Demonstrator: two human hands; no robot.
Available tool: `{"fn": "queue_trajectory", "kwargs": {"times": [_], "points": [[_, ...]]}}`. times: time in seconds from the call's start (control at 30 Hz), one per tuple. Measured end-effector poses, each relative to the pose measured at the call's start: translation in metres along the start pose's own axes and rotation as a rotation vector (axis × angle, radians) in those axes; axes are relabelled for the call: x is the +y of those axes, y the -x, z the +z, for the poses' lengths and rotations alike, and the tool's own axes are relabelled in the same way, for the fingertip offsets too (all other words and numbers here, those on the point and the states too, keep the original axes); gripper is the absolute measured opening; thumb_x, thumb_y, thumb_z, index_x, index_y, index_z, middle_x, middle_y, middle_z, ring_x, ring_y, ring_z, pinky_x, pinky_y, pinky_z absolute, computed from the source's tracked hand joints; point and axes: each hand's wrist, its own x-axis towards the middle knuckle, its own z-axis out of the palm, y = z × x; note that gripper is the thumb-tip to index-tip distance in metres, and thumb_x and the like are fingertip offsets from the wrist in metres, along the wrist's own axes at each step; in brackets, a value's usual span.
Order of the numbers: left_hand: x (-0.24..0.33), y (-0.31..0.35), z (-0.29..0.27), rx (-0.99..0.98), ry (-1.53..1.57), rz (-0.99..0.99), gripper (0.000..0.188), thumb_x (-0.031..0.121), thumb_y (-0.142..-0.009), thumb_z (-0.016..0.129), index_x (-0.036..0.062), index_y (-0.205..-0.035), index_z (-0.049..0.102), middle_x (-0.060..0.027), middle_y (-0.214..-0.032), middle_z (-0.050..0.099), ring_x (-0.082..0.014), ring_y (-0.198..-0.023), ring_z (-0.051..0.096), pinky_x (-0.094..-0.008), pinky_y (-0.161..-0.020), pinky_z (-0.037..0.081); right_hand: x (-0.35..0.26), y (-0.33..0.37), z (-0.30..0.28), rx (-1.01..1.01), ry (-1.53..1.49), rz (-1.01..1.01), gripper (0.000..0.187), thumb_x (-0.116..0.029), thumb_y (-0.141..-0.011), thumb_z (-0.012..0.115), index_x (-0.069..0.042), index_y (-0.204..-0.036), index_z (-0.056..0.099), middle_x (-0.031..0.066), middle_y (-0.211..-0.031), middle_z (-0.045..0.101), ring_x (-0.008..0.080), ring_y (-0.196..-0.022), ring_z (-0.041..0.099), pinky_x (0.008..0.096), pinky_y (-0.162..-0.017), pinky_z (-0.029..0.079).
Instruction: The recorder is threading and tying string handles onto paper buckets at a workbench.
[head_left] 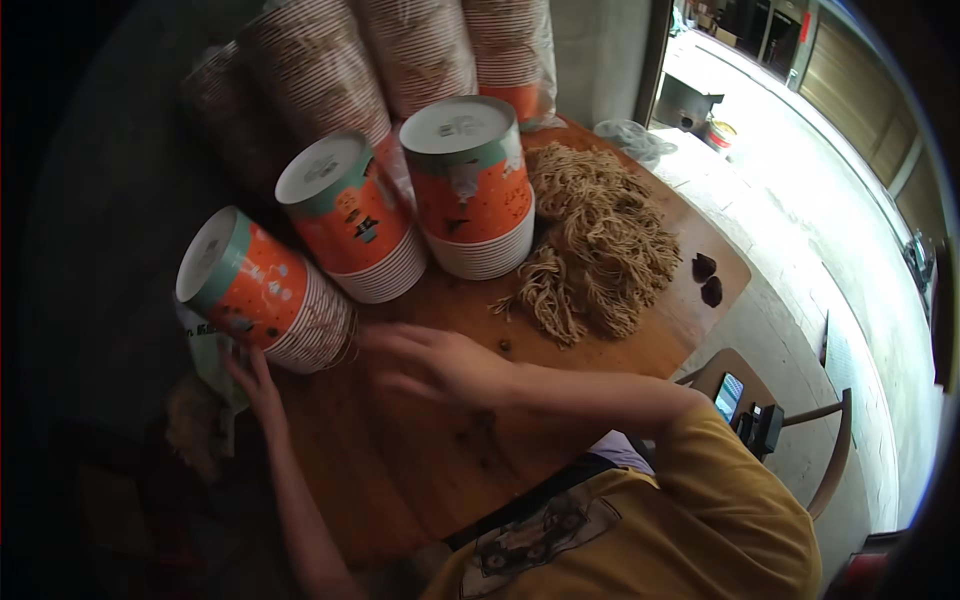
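At the left of the frame the left hand [250, 375] lies flat, fingers spread, under the tilted cup stack [262, 292], holding nothing. In the middle the right hand [425, 362] is also wide and empty, just beside the stack. Better to grip the stack from both sides so the cups do not slide apart; the noodles [595, 235] lie at the right.

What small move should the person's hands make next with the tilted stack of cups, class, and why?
Probably close both hands on the leaning cup stack and tip it upright. It lies tilted at the table's left edge, while the two other stacks stand upright. The left hand is under its lower side; the right hand, open, is beside its rim.
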Motion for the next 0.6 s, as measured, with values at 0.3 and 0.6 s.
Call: {"fn": "queue_trajectory", "kwargs": {"times": [0.3, 0.6], "points": [[0.095, 0.131, -0.02, -0.355, 0.159, -0.34, 0.029, 0.02, -0.1, 0.046, 0.0062, -0.124, 0.054, -0.0074, -0.118, 0.055, -0.0165, -0.107, 0.055, -0.0293, -0.093, 0.044, 0.05, 0.105, -0.203, 0.389, 0.721, 0.408, 0.015, -0.008, -0.083, 0.06, -0.007, -0.098, 0.061, 0.0117, -0.095, 0.061, 0.0317, -0.092, 0.059, 0.042, -0.077, 0.048], [0.142, 0.164, 0.025, -0.633, 0.063, -0.232, 0.022, 0.013, -0.097, 0.052, 0.0049, -0.116, 0.059, -0.0086, -0.109, 0.054, -0.0164, -0.099, 0.056, -0.0275, -0.085, 0.047, 0.06, 0.087, -0.214, 0.287, 0.587, 0.511, 0.031, -0.023, -0.086, 0.065, -0.006, -0.112, 0.059, 0.0128, -0.109, 0.062, 0.0305, -0.106, 0.057, 0.0396, -0.091, 0.045]]}}
